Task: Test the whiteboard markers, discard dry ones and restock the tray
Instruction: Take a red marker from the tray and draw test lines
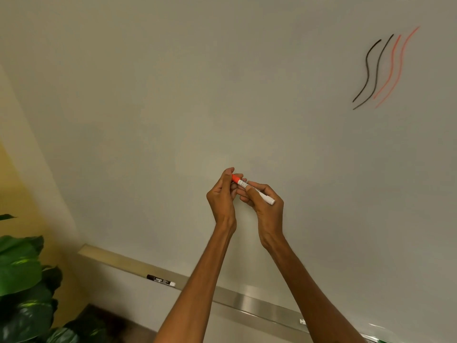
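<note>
Non-task surroundings. A potted plant (23, 276) with broad, glossy green leaves fills the lower-left corner. Behind it rises a yellow wall (14, 191), partly in shadow. A dark floor (99, 320) shows beside the lowest leaves.

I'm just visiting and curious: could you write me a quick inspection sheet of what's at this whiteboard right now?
Surface: whiteboard with two black and two red wavy lines.
Job's things: red marker held in both hands; black marker lying in the tray.
Clutter: nothing seen.
Grippers: left hand on the red cap end, right hand around the barrel.
Cables: nothing seen.
Surroundings: green plant, yellow wall.
</note>
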The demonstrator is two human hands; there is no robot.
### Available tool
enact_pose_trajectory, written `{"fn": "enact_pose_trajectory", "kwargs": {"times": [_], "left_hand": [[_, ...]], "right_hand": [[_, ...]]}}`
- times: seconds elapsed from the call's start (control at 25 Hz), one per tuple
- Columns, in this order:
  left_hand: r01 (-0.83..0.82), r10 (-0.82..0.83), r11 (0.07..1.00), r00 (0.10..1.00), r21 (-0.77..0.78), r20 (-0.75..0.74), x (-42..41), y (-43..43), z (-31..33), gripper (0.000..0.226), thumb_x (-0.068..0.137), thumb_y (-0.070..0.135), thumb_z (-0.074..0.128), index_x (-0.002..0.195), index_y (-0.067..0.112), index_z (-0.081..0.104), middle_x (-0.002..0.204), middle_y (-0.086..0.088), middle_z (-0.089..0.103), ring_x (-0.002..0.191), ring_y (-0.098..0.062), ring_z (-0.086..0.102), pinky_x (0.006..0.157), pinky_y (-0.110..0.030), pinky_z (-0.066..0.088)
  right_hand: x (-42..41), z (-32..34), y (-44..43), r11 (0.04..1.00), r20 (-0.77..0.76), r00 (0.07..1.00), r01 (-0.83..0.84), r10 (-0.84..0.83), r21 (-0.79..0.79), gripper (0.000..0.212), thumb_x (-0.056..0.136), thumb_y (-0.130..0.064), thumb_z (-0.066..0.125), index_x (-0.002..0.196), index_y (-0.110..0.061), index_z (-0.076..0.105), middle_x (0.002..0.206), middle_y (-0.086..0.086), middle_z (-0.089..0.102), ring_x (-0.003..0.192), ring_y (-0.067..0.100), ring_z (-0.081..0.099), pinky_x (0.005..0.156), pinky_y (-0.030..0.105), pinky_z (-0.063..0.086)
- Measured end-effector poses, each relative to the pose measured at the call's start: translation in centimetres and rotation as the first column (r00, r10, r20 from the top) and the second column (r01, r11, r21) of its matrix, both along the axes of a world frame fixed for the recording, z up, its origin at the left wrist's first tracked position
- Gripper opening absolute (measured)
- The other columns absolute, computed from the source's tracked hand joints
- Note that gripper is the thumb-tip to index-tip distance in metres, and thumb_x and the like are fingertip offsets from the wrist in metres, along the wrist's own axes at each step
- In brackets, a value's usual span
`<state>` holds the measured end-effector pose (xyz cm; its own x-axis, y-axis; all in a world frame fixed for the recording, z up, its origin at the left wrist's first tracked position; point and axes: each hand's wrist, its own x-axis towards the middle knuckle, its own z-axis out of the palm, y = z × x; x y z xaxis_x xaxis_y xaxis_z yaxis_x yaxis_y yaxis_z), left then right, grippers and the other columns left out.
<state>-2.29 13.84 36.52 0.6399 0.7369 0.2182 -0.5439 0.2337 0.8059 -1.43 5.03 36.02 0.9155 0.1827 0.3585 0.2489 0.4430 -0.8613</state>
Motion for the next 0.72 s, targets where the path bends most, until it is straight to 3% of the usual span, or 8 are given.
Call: {"fn": "enact_pose_trajectory", "kwargs": {"times": [0.24,0.48,0.6,0.72], "left_hand": [[-0.024,0.024,1.000,0.993,0.001,-0.119,-1.1,5.4,-4.5,0.028,0.100,0.024,0.055,0.118,0.009,0.070,0.099,-0.008,0.076,0.092,-0.021,0.073,0.085,-0.033,0.060],[-0.125,0.107,0.990,0.969,-0.071,-0.222,-3.5,11.4,-9.8,0.026,0.099,0.023,0.057,0.116,0.009,0.071,0.098,-0.008,0.076,0.091,-0.023,0.073,0.080,-0.035,0.061],[-0.183,0.146,0.978,0.945,-0.102,-0.293,-4.5,14.7,-12.4,0.024,0.098,0.023,0.061,0.113,0.009,0.073,0.098,-0.009,0.076,0.088,-0.022,0.073,0.075,-0.033,0.062],[-0.222,0.163,0.967,0.915,-0.125,-0.368,-5.2,17.2,-15.5,0.021,0.096,0.023,0.064,0.110,0.012,0.075,0.096,-0.008,0.076,0.086,-0.021,0.071,0.073,-0.032,0.062]], "right_hand": [[-0.5,-4.1,4.3,0.989,-0.090,0.989,-0.122,0.114,-0.088,0.017,0.089,-0.018,0.070,0.106,-0.015,0.071,0.101,0.003,0.076,0.091,0.026,0.073,0.078,0.033,0.060],[-1.4,-10.5,8.9,0.958,-0.121,0.990,-0.104,0.074,-0.269,0.015,0.089,-0.020,0.071,0.104,-0.022,0.072,0.098,-0.001,0.074,0.087,0.020,0.070,0.071,0.026,0.059],[-1.3,-14.0,10.5,0.902,-0.101,0.990,-0.135,0.102,-0.409,0.018,0.089,-0.018,0.071,0.107,-0.019,0.074,0.095,-0.003,0.075,0.087,0.017,0.070,0.076,0.027,0.059],[-1.2,-17.6,12.0,0.801,-0.038,0.989,-0.141,0.146,-0.582,0.024,0.090,-0.013,0.069,0.113,-0.018,0.073,0.102,-0.003,0.073,0.090,0.012,0.068,0.080,0.018,0.054]]}}
